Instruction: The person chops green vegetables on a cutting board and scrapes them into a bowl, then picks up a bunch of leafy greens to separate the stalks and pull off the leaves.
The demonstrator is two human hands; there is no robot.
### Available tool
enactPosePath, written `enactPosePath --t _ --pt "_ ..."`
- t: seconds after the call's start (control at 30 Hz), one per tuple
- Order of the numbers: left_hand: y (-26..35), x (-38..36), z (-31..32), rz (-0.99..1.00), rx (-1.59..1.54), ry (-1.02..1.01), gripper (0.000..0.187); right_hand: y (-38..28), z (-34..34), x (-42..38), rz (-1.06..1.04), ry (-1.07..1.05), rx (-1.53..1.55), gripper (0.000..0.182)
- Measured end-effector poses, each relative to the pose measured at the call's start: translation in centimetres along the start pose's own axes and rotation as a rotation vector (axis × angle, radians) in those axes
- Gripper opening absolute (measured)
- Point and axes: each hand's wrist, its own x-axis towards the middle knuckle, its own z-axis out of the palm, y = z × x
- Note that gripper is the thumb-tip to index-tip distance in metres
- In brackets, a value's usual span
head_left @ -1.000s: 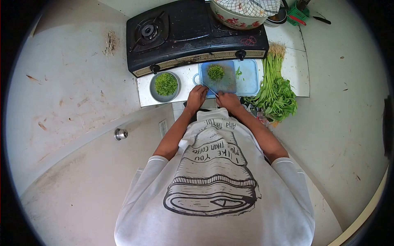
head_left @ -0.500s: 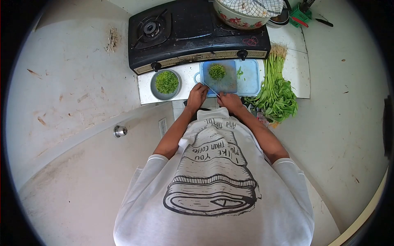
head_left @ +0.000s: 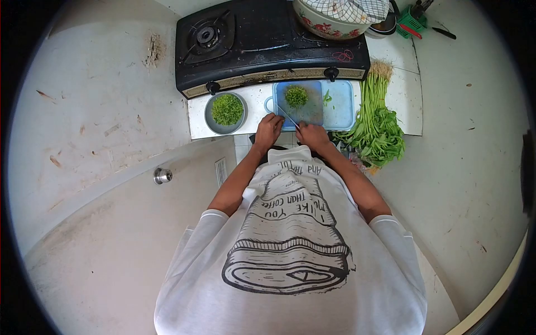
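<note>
Knife point(head_left: 287, 116) in right hand point(head_left: 312, 136), tip farther from left hand point(head_left: 269, 130)

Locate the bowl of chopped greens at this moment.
In the head view, the bowl sits on the white counter at the person's left, just below the stove's left knob, left of the blue cutting board.

Bowl point(head_left: 209, 119) left, board point(head_left: 299, 118) centre, greens point(head_left: 375, 123) right
</note>
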Motion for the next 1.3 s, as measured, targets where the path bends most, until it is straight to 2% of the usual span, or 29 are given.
enactPosePath --t 0.3,0.7,0.87,1.1,1.3 --pt "-0.4 -0.1 0.2 -0.016 -0.012 0.006 0.009 -0.4 -0.6 -0.2 -0.011 -0.112 -0.037 0.036" --pt "-0.2 -0.4 0.6 -0.129 -0.082 0.046 0.008 1.3 -0.4 0.7 -0.052 -0.086 -0.085 0.034" --pt "-0.2 0.1 0.6 -0.072 0.036 0.061 0.008 2.2 -1.5 0.8 -0.050 0.018 -0.045 0.032" --pt "-0.1 2.4 0.7 0.038 0.050 0.090 0.006 2.5 -1.6 1.0 -0.062 0.025 -0.029 0.034" --pt "-0.1 2.7 0.3 0.009 0.055 0.030 0.007 1.7 -2.1 0.9 -0.086 -0.030 -0.033 0.035"
